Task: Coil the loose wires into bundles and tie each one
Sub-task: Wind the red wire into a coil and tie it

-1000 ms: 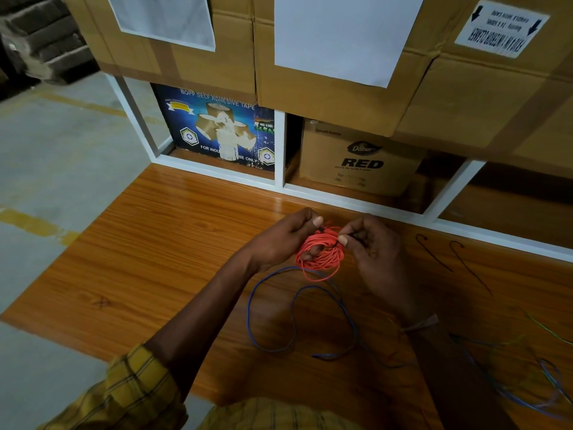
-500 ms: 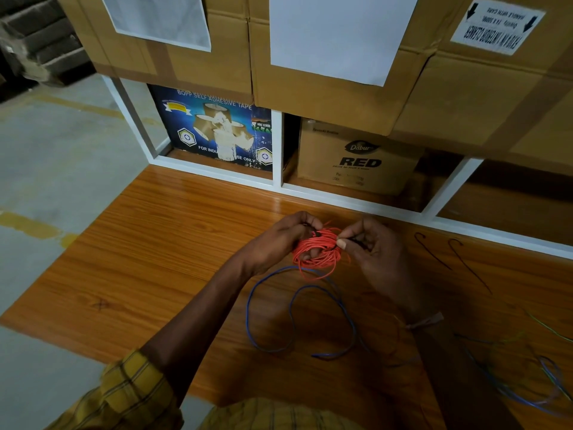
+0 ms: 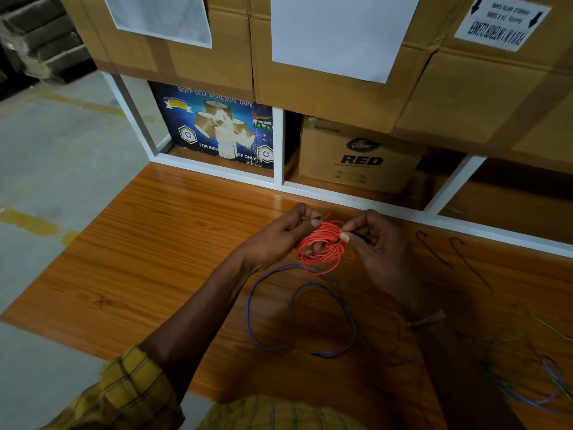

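Orange wire coil (image 3: 321,248): light, springy, likely to unwind; held between both hands above table (image 3: 161,259). Left fingers (image 3: 305,220) and right fingers (image 3: 347,235) pinching black tie (image 3: 336,241) ends. Best gripped across bunched strands.

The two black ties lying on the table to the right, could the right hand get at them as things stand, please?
Probably yes, once freed. The black ties lie in the open on the table, just beside the right hand, nothing between. But that hand pinches a tie on the orange coil, which the left hand also grips.
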Motion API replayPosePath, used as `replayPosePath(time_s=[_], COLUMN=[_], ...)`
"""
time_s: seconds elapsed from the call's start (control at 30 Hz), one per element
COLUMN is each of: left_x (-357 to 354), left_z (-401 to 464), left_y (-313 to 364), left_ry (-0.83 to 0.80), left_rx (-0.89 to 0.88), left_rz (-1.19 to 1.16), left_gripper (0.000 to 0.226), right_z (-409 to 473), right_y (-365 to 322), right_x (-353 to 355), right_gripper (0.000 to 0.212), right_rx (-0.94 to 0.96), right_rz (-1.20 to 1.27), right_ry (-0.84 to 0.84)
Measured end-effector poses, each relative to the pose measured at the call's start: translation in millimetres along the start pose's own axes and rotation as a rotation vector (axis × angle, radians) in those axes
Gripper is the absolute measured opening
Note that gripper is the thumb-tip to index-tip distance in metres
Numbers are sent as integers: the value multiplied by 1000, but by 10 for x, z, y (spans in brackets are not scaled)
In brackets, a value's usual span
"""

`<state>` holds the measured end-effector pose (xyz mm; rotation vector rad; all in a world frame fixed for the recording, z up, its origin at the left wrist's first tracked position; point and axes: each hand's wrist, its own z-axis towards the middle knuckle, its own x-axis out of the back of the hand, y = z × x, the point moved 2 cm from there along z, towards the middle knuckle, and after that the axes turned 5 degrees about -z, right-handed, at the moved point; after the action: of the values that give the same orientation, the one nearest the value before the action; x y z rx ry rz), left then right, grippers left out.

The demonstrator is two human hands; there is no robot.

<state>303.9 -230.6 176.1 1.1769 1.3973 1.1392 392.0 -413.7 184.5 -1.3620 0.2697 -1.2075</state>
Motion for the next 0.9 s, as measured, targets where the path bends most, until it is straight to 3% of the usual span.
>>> replayPosePath(time_s=[0.1, 0.23, 0.43, 0.57, 0.7, 0.9], left_x=[-21, -88, -156, -167, -155, -220], left_z=[24, 35, 67, 78, 99, 93], left_y=[-1, 17, -8, -13, -16, -46], left_ry=[47, 119, 271, 302, 341, 424], left_rx=[-44, -123, -161, -157, -153, -165], left_rz=[1, -32, -125, -156, -146, -57], left_gripper=[9, 14, 21, 9, 13, 16], right_z=[-7, -33, -45, -41, -11, -13], right_y=[-33, -61, -73, -112, -179, -406], right_x=[-30, -65, -148, -126, -109, -169], right_gripper=[19, 43, 18, 15, 14, 11], right_rx=[11, -141, -297, -273, -214, 110], right_rz=[35, 281, 582, 590, 431, -248], right_ry=[61, 177, 204, 181, 171, 281])
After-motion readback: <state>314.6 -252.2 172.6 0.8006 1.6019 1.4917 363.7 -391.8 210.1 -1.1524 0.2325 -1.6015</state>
